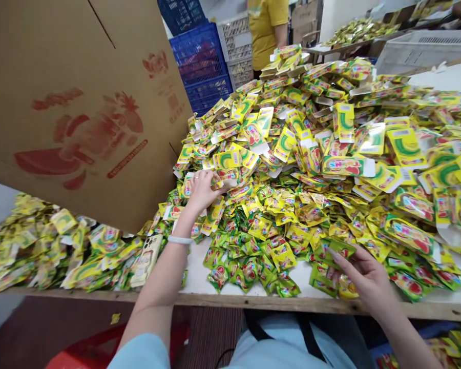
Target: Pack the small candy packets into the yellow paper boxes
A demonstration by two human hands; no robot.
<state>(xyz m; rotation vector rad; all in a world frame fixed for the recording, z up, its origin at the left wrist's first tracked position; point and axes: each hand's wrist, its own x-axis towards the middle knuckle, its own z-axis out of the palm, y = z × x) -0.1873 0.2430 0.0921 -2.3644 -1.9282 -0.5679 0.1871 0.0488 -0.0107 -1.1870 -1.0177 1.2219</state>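
My left hand [203, 188] reaches into the lower left of a big heap of yellow and green printed boxes [230, 159], its fingers closed on a small box. Near the table's front edge, my right hand [363, 274] pinches a green candy packet [341, 249] between thumb and fingers. Loose green and yellow packets [267, 256] lie on the white table between my two hands. A phone in a pale case [146, 260] rests beside my left forearm.
A large cardboard carton [88, 113] stands tilted at the left, over more flat packs [80, 251]. Behind the heap are blue crates [202, 61], white crates [236, 43] and a person in a yellow shirt [267, 31]. A red stool [88, 348] is below the table.
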